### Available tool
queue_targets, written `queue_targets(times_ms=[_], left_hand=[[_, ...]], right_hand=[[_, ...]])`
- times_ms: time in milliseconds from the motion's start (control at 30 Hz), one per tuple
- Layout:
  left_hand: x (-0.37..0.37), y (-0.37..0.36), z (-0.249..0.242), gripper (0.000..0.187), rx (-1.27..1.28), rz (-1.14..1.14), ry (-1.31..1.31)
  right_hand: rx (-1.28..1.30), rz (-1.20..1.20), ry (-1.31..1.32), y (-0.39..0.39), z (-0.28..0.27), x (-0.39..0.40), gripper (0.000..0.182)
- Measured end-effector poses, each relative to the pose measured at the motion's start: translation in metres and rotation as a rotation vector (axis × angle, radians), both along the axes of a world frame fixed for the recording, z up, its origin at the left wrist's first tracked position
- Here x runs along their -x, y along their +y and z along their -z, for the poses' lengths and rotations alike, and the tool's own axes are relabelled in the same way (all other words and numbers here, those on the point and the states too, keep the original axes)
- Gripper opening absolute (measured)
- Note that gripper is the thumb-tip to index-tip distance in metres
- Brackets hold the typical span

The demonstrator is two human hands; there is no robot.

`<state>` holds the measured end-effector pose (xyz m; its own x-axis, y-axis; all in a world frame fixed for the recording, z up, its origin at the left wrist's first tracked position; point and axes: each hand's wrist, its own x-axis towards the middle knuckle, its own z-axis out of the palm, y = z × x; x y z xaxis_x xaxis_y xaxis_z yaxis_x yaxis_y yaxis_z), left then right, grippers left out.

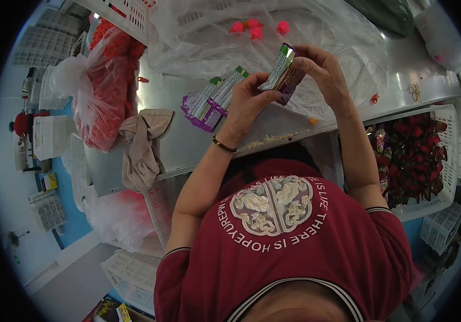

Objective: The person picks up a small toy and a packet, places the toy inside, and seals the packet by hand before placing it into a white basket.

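Observation:
My left hand (245, 104), with a beaded bracelet at its wrist, pinches a small bundle of printed packets (281, 67) above the metal table. The packets are green, white and purple with shiny edges. My right hand (321, 72) holds the upper right side of the same bundle, thumb over its edge. Thin tan strands like rubber bands (288, 78) show at the bundle between the hands; whether they go all the way around is hidden. Beside my left hand, more purple and green packets (209, 102) lie fanned on the table.
Clear plastic sheeting (198, 51) with several pink pieces (255, 33) covers the table's back. A beige cloth (144, 139) hangs over the front edge, near bags of red items (104, 102). Loose rubber bands (414, 92) lie right, above a white crate (448, 155) of dark red pieces.

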<state>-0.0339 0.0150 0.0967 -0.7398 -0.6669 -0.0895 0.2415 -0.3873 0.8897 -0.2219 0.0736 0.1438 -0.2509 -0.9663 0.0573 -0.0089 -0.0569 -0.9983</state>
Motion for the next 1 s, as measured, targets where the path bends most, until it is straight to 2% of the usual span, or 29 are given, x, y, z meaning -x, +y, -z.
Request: queue_targets(times_ms=[100, 167, 267, 333, 500, 567, 600, 633, 700, 733, 800, 867, 933, 1000], left_hand=[[0.002, 0.001, 0.004, 0.034, 0.115, -0.052, -0.028], [-0.002, 0.003, 0.011, 0.022, 0.105, -0.111, -0.119], [-0.008, 0.005, 0.033, 0.014, 0.133, -0.133, -0.247], [-0.008, 0.009, 0.036, 0.016, 0.203, -0.095, -0.284], [-0.018, 0.006, 0.037, 0.013, 0.346, -0.114, -0.308], [-0.025, 0.002, 0.041, 0.011, 0.501, -0.257, -0.423], [-0.029, -0.003, 0.047, 0.011, 0.679, -0.285, -0.5], [-0.032, -0.006, 0.049, 0.011, 0.679, -0.277, -0.498], [-0.035, -0.01, 0.05, 0.015, 1.044, -0.256, -0.709], [-0.034, -0.009, 0.052, 0.015, 1.045, -0.259, -0.711], [-0.033, -0.009, 0.057, 0.026, 1.39, -0.205, -0.858], [-0.032, -0.007, 0.059, 0.028, 1.403, -0.207, -0.886], [-0.032, -0.007, 0.058, 0.029, 1.422, -0.198, -0.91], [-0.031, -0.008, 0.058, 0.027, 1.438, -0.256, -0.959]], right_hand=[[0.015, 0.006, 0.061, -0.004, 0.011, -0.002, 0.019], [0.062, 0.079, 0.097, -0.006, 0.019, 0.003, 0.018], [0.02, 0.157, 0.191, 0.002, 0.021, 0.007, 0.016], [-0.009, 0.155, 0.197, 0.018, 0.031, 0.015, 0.015], [-0.13, 0.521, 0.357, 0.119, 0.029, 0.069, 0.016], [-0.144, 0.753, 0.397, 0.172, 0.021, 0.094, 0.016], [-0.179, 0.878, 0.485, 0.199, 0.023, 0.109, 0.016], [-0.215, 1.002, 0.573, 0.224, 0.027, 0.122, 0.016], [-0.306, 1.197, 0.734, 0.257, 0.04, 0.138, 0.015], [-0.304, 1.195, 0.732, 0.27, 0.055, 0.143, 0.015], [-0.41, 1.043, 1.416, 0.285, 0.096, 0.153, 0.016], [-0.636, 0.762, 1.538, 0.291, 0.135, 0.152, 0.016], [-0.713, 0.658, 1.475, 0.291, 0.161, 0.145, 0.016], [-0.872, 0.528, 1.458, 0.258, 0.111, 0.113, 0.017]])
